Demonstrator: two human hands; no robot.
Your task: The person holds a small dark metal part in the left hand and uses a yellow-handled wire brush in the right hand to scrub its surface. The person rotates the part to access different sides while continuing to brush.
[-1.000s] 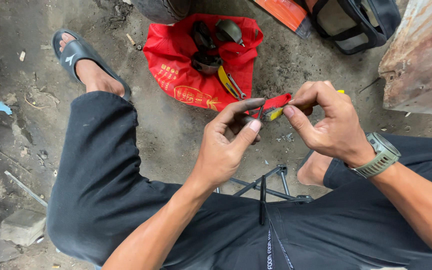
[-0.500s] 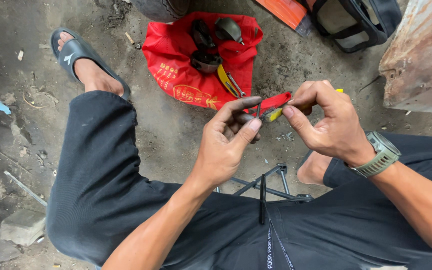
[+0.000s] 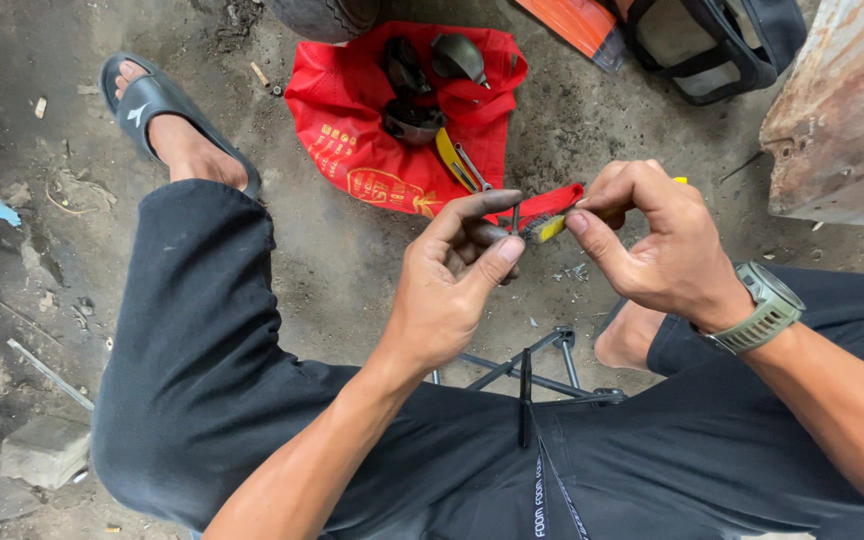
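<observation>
Hands meet mid-air over dirt floor. R hand pinches yellow-handled small brush, long axis roughly left-right, bristle end toward L hand. L fingers curl round a thin dark pin, upright, touching the bristles. Red bag w/ tools lies beyond.

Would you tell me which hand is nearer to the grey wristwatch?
Right. The right hand sits directly beside the grey wristwatch, worn on that same wrist; the left hand is farther off, across the small brush.
</observation>
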